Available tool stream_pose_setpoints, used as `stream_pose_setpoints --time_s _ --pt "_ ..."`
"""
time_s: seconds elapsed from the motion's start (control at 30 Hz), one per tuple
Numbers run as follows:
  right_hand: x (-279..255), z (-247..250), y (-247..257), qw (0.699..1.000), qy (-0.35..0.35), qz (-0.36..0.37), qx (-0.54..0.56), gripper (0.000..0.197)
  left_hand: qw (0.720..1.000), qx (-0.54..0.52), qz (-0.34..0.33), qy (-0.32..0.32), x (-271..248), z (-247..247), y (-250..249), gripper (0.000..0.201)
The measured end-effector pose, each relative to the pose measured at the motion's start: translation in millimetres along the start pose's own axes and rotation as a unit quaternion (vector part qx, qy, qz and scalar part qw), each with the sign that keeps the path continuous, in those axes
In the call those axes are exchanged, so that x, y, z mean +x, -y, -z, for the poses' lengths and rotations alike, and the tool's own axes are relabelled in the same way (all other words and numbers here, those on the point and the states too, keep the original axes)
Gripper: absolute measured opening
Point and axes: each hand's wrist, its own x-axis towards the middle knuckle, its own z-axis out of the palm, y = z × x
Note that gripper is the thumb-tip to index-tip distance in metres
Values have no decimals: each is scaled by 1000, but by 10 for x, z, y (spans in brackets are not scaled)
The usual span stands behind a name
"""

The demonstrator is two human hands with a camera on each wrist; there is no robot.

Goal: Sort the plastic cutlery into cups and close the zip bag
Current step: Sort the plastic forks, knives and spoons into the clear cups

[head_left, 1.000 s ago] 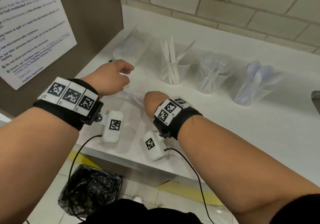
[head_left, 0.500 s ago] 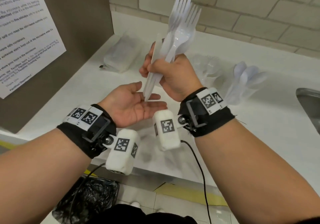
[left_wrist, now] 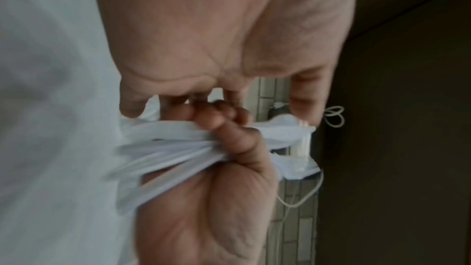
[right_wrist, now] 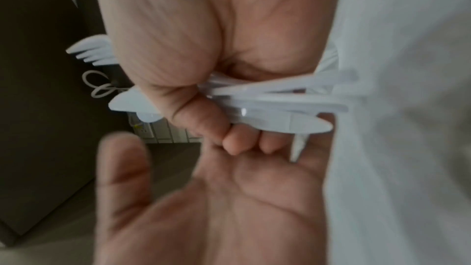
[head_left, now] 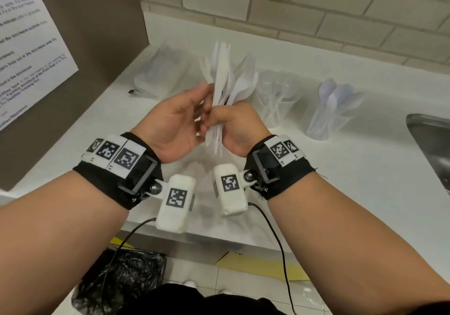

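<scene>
cutlery bundle (head_left: 227, 88) now lower; left hand (head_left: 175, 122) has risen beside it.

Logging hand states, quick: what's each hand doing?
Left hand: open, fingers by the cutlery.
Right hand: gripping the cutlery bundle.

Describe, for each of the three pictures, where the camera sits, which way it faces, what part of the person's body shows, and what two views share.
Head: on the head, looking forward and down at the white counter; both forearms show.
Left wrist: along the left hand toward the right hand's cutlery.
Right wrist: along the right hand; the left palm shows beneath.
Shared: all three show the cutlery bundle gripped by the right hand.
</scene>
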Motion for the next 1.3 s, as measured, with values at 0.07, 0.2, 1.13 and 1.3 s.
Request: stream_pose_setpoints --time_s 0.07,0.2,1.13,1.3 --pt "-12 23 -27 998 21 -20 -60 24 993 110 -34 -25 67 -60 -17 45" --pt "-26 66 -65 990 55 -49 -118 23 950 299 -42 -85 126 -270 -25 23" --pt "96 252 146 898 -186 159 -366 31 981 153 -59 -108 418 -139 303 72" --pt "90 283 135 893 -167 147 -392 33 984 108 -76 -115 408 -171 319 58"
